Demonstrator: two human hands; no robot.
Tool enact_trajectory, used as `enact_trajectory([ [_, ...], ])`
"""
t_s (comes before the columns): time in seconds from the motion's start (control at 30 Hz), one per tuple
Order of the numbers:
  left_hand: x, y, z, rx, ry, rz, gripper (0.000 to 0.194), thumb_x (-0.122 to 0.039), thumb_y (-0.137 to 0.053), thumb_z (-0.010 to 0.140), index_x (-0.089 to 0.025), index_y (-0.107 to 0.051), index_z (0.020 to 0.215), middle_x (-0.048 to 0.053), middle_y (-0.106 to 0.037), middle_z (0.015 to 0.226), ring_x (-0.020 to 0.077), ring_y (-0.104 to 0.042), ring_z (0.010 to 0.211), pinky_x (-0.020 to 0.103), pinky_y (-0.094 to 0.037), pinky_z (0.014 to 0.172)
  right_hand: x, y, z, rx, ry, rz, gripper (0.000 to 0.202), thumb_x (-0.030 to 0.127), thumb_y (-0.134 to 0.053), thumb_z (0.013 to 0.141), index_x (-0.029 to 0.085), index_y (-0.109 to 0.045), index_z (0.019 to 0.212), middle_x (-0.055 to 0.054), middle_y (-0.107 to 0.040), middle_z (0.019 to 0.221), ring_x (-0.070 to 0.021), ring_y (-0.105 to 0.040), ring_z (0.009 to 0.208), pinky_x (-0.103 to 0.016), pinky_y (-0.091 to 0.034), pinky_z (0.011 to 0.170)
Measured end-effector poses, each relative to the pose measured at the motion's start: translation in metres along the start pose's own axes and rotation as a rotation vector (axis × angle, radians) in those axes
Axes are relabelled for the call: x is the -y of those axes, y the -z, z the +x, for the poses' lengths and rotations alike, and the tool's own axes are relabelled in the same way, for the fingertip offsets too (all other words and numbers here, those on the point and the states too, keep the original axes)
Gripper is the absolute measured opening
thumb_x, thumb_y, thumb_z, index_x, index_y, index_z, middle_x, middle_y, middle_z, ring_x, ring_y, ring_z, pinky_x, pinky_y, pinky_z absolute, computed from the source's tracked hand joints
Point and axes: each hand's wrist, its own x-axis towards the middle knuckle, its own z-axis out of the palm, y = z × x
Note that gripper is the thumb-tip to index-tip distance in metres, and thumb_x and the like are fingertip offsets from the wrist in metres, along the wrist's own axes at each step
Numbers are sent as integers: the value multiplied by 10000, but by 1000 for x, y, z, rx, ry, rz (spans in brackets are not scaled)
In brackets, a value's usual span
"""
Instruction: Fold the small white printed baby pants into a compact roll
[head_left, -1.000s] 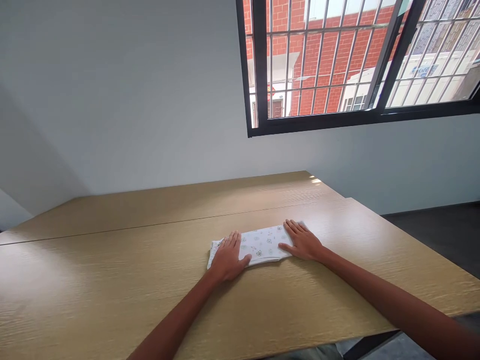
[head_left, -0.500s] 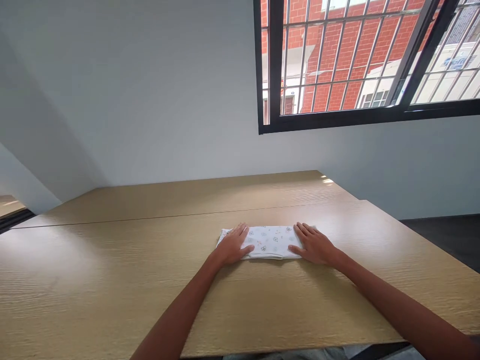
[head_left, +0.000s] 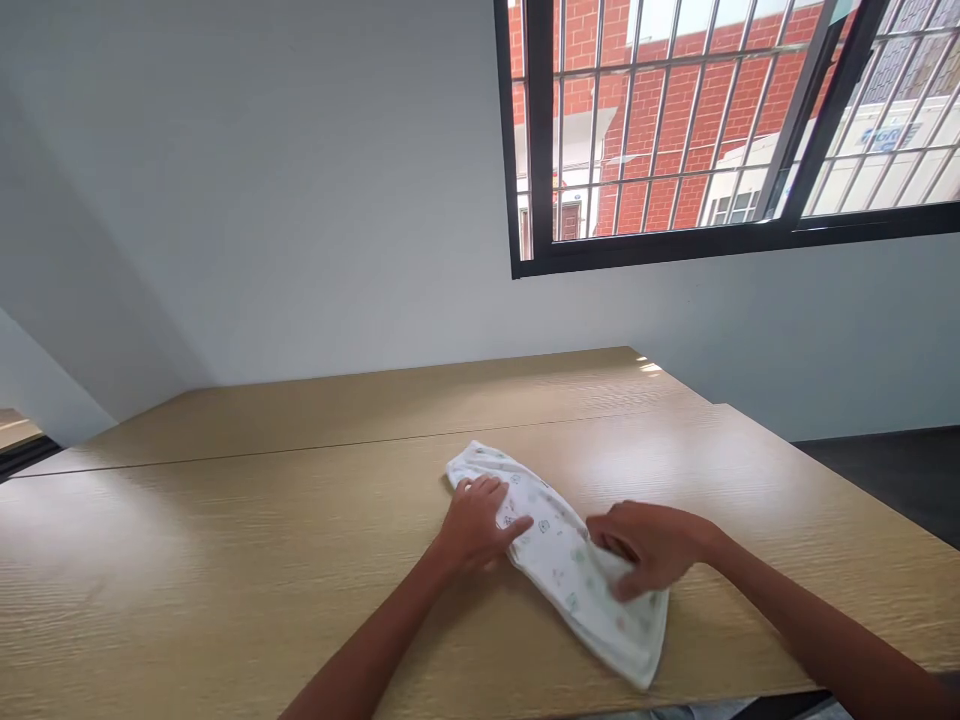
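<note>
At the left, a broad stretch of the wood-grain worktop [head_left: 225,560] lies in front of a pale wall [head_left: 300,200]. Next comes the left hand [head_left: 476,525], resting on the near side of a white printed cloth [head_left: 551,550], its thumb spread apart from the fingers and no grip to be seen. The cloth lies on the worktop in a long strip, slanting from its far end, beyond the left hand, down to a wider end close to the worktop's near edge. Its layered side suggests that some folding is done; whether every layer is in place cannot be told. What looks unfinished is the lie of it: the strip is askew, with curved sides and a bend around its middle, rather than squared and flat. Farther right, the right hand [head_left: 656,545] is over the wider half, fingers curled and blurred; I cannot tell whether it is clamped on the cloth.
</note>
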Motion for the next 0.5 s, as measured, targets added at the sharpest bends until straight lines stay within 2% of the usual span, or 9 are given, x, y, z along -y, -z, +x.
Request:
enact_trajectory([
  [0.1,-1,-6,-1,145,-106,-72,910,-795,-430,777,-198,-331,1456,137,-316,1524,367,-246,1405,576,-138,1127,11,-8,0,299,155,373,382,442,-776,647,174,-626,872,16,-637,692,-139,-591,581,-210,-446,536],
  [0.13,0,-6,-1,182,-146,-90,982,-819,-447,743,-206,-262,1488,127,-251,1551,367,-185,1427,572,-107,1139,14,-11,2,335,182,427,363,435,-775,653,167,-639,857,20,-629,677,-128,-584,568,-201,-448,535],
  [0.17,0,-5,0,208,-182,-105,1027,-831,-463,719,-214,-219,1503,117,-211,1564,364,-147,1438,564,-91,1147,18,-14,4,314,194,439,332,413,-772,663,162,-650,844,22,-619,666,-120,-575,561,-193,-442,530],
  [0.2,1,-4,0,223,-208,-119,1052,-835,-478,704,-218,-199,1509,112,-191,1569,362,-126,1443,559,-83,1152,20,-17,8,242,193,419,284,378,-761,682,159,-658,830,26,-607,656,-111,-561,556,-186,-426,521],
  [0.27,0,-1,1,230,-237,-148,1049,-823,-508,697,-224,-213,1506,113,-201,1567,364,-127,1443,567,-81,1151,22,-20,16,8,166,330,163,298,-714,732,160,-669,808,33,-572,632,-95,-509,542,-180,-374,500],
  [0.33,-1,1,2,208,-250,-182,958,-778,-558,712,-244,-313,1468,113,-276,1545,368,-167,1433,587,-84,1142,18,-23,24,-246,119,218,90,247,-652,782,165,-684,802,39,-526,600,-87,-440,526,-194,-325,498],
  [0.4,-3,2,1,157,-262,-207,721,-678,-622,752,-278,-497,1338,87,-422,1473,357,-240,1411,591,-99,1135,11,-25,32,-412,72,138,132,252,-609,825,169,-710,811,39,-493,567,-87,-390,507,-213,-300,506],
  [0.5,-5,1,0,49,-257,-219,267,-458,-675,818,-292,-674,1027,26,-616,1262,313,-367,1342,557,-160,1119,-3,-31,41,-513,11,117,193,292,-585,856,181,-743,846,29,-515,555,-93,-406,497,-225,-305,523],
])
